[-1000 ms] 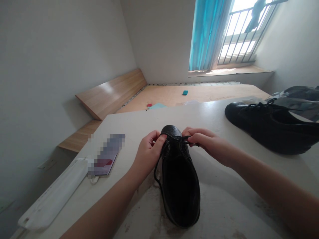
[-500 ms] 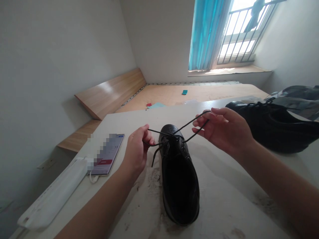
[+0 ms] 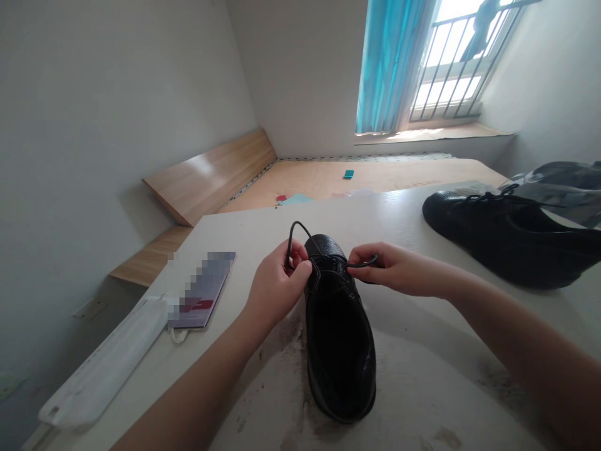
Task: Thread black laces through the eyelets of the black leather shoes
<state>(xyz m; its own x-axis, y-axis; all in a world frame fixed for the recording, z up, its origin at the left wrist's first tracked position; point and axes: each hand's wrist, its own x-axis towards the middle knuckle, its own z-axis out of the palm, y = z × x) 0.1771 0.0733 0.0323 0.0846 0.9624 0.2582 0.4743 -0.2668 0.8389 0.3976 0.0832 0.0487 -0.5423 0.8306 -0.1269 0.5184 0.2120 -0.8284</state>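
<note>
A black leather shoe (image 3: 340, 363) stands upright on the white table, its toe pointing away from me. My left hand (image 3: 282, 275) is closed at the left side of the lace holes, pinching the dark shoelace (image 3: 295, 224), which arches up in a loop above the fingers. On the right side of the shoe's front, my right hand (image 3: 387, 269) pinches another part of the lace, with a short loop curling over its fingers. Both hands sit close against the shoe. The fingertips of the left hand partly hide the lace there.
A second black shoe (image 3: 507, 238), laced, rests at the table's right. On the left lie a phone (image 3: 211, 291) with a white cable and a long white power strip (image 3: 106, 366). Beyond the white table (image 3: 422, 376) is a wooden bed (image 3: 399, 172).
Both hands have come inward and down to the shoe. The two wide lace loops stretched out to the sides are now drawn in close to the lace holes.
</note>
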